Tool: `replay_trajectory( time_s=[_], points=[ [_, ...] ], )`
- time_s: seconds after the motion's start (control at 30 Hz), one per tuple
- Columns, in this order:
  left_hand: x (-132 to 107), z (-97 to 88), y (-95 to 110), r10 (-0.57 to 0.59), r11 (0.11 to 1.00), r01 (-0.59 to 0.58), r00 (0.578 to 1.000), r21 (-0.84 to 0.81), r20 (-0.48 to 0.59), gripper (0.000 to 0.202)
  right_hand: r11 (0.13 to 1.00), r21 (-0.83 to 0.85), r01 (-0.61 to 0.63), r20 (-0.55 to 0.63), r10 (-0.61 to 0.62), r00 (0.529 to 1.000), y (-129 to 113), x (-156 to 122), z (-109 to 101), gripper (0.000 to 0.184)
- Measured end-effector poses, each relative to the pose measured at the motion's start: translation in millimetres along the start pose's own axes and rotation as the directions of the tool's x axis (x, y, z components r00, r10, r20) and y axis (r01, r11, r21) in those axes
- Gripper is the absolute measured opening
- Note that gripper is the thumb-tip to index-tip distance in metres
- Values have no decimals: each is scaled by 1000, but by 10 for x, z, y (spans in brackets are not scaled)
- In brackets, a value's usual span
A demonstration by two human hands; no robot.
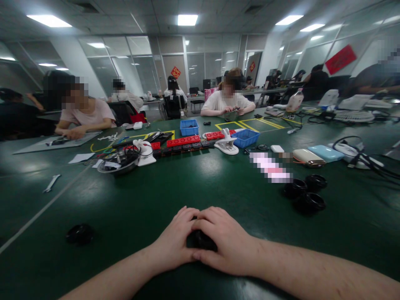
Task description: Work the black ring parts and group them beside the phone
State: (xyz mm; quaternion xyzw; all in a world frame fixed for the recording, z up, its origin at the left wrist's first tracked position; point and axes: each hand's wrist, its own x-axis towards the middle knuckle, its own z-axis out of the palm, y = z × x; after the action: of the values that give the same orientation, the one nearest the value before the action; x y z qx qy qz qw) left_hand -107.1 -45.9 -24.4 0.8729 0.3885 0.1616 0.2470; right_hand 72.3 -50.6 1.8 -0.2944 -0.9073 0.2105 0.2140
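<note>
My left hand (176, 241) and my right hand (223, 243) meet low in the middle of the view, resting on the green table (200, 183). Both sets of fingers curl round one small black object (200, 241), which shows only as a dark patch between the thumbs. Most of that object is hidden under my fingers. A black round part (80, 234) lies alone on the table to the left of my left arm. Three black rings (308, 191) sit in a cluster to the right, beyond my right forearm.
Red and black power strips (183, 143), two blue bins (189, 127), white clamp stands (227, 143), a metal bowl (120, 162) and a wrench (51, 183) lie across the middle. Phones, power banks and cables (325, 154) fill the right. Other people sit at the far and left sides.
</note>
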Motion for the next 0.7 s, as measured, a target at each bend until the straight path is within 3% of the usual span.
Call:
replay_trajectory(
  time_s=[0.23,0.4,0.5,0.6,0.7],
  points=[
    [4,-43,70,5,1000,-5,1000,19,29,41,997,19,70,6,-70,998,16,3,-3,30],
    [-6,-48,72,-2,999,0,998,39,59,48,982,27,188,54,-190,980,11,7,-26,22],
    [-16,-29,50,-6,1000,4,999,26,47,56,978,26,208,74,-209,975,-2,6,-55,31],
    [-16,-10,33,-20,1000,21,1000,-16,16,61,988,-23,155,74,-153,985,-7,6,-75,42],
    [-7,-3,30,-22,1000,22,1000,-19,6,54,996,-75,40,72,-34,997,7,15,-72,39]
  ],
)
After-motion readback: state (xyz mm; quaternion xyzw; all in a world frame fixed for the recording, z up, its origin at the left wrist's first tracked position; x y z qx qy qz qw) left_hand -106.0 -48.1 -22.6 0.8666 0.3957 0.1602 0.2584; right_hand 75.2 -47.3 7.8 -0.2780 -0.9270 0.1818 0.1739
